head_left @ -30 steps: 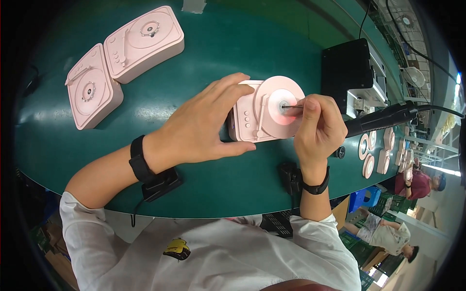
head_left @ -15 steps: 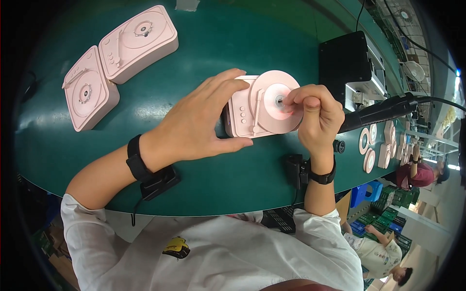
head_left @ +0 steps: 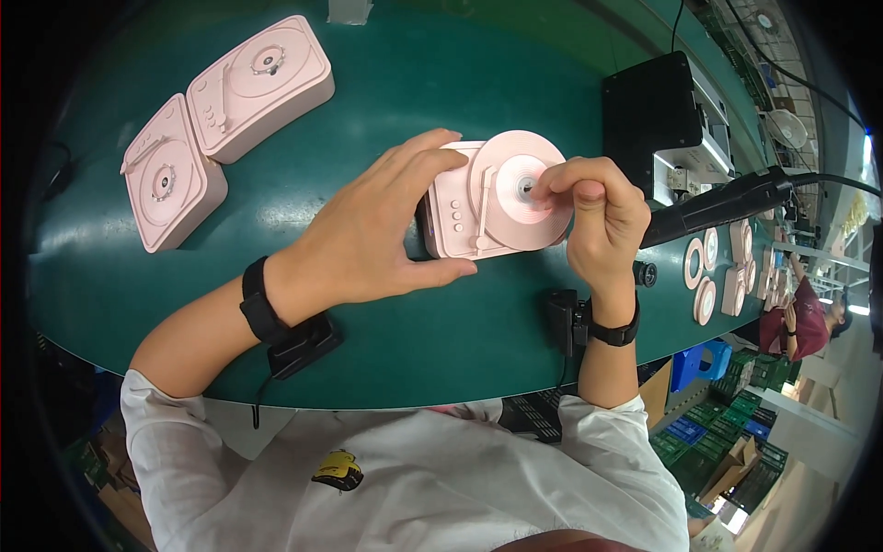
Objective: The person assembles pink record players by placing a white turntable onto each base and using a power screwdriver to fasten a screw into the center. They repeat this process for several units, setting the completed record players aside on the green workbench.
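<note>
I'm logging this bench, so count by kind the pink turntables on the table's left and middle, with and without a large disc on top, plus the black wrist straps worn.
Pink turntable with a large disc: 1
Bare pink turntables: 2
Black wrist straps: 2
Total: 5

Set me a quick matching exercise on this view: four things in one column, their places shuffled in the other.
Things
1. Pink disc
2. Left grip
3. Pair of players
4. Box-shaped device

Places
A. Black-topped, farther back on the right
B. Side by side at the upper left
C. On the front player, at the right grip's fingertips
D. Spread around the front player's left end

Pairs: 1-C, 2-D, 3-B, 4-A
</note>
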